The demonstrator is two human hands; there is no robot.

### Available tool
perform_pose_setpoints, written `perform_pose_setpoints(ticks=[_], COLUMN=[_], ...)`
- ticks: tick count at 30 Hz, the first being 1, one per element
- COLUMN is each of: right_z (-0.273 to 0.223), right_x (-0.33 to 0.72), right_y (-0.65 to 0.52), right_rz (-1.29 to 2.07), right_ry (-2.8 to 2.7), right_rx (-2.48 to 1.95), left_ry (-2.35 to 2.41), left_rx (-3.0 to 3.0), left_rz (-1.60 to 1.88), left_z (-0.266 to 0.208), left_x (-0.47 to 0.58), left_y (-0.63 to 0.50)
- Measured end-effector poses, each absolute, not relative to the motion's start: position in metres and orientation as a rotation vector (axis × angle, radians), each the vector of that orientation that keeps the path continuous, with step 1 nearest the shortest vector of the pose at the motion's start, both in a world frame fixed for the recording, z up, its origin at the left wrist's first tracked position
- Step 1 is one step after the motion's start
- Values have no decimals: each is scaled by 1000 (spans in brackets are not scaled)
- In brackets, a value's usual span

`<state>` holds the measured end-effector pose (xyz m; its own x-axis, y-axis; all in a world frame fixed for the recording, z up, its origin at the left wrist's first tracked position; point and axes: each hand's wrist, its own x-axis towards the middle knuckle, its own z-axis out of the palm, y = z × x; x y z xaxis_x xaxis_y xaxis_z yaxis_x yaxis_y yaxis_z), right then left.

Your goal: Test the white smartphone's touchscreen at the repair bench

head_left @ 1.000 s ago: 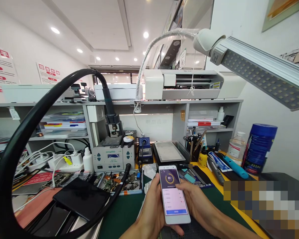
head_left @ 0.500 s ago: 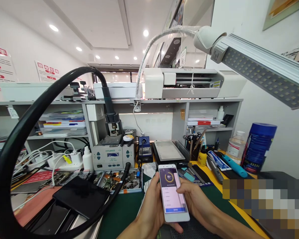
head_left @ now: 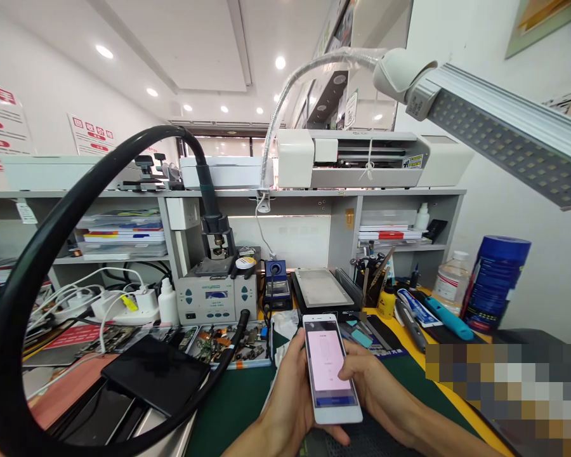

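Note:
A white smartphone (head_left: 327,355) is held upright and tilted toward me, low in the middle of the head view. Its lit screen shows a pale pop-up panel over a darkened page; the text is too small to read. My left hand (head_left: 295,387) is closed round the phone's left edge, with fingertips showing beneath it. My right hand (head_left: 366,377) grips the right edge, its thumb lying over the lower right of the screen. The fingers behind the phone are hidden.
A thick black hose (head_left: 57,209) loops over the left side from the hot-air station (head_left: 216,298). A parts tray (head_left: 261,358), a black tablet-like panel (head_left: 155,374) and phones lie left. A lamp (head_left: 499,127) hangs right, above a blue canister (head_left: 495,282) and a bottle (head_left: 451,282).
The phone's screen has switched from a page with a round gauge and list to a pale pop-up. My right thumb has shifted slightly down the screen; both hands keep their hold.

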<state>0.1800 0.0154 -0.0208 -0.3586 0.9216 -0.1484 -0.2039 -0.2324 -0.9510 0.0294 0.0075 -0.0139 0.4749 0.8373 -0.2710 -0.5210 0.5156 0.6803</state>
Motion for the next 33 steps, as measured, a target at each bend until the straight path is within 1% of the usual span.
perform_pose_setpoints(ticks=[8,33], right_z=[-27,-25], right_x=[180,178], right_y=[19,19], right_rz=[1687,1727], right_ry=[-1180,-1094], right_rx=[-993,-969], left_ry=[621,596], left_rx=[570,609], left_rz=[855,843], left_z=[-14,-16], left_x=[28,29], left_y=[9,9])
